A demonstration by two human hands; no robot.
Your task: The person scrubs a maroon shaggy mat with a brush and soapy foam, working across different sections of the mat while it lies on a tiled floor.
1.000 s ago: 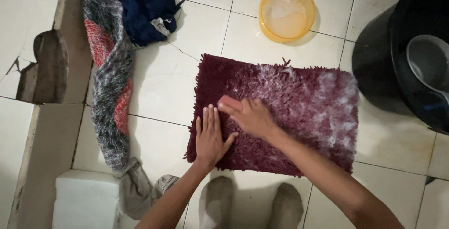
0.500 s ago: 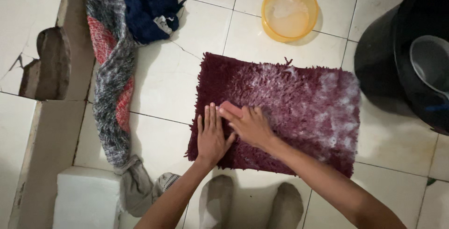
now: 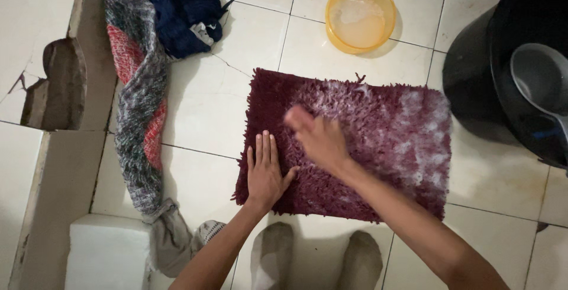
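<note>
Maroon shag mat (image 3: 378, 148) lies flat on the tiled floor (image 3: 201, 118), soapy at right. Right hand (image 3: 316, 139), blurred, fingers' state unclear, has shifted up-mat; left hand (image 3: 266, 171) stays flat, fingers together, near the left edge. Bare tile borders left and front.

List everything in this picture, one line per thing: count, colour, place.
shaggy mat: one, dark maroon with white suds on its right part, flat on the floor tiles at centre.
bowl: one, translucent yellow with cloudy liquid inside, on the floor beyond the mat.
knitted cloth: one, grey with red patches, stretched along the floor left of the mat.
dark blue cloth: one heap, navy, top left of centre.
bucket: one, black, at the right edge.
scoop: one, grey, inside the bucket.
white block: one, white, bottom left.
floor tiles: white, one cracked.
feet: two, bottom centre.
left hand: one, flat on the mat's near left corner.
right hand: one, blurred, on the mat's pile.
</note>
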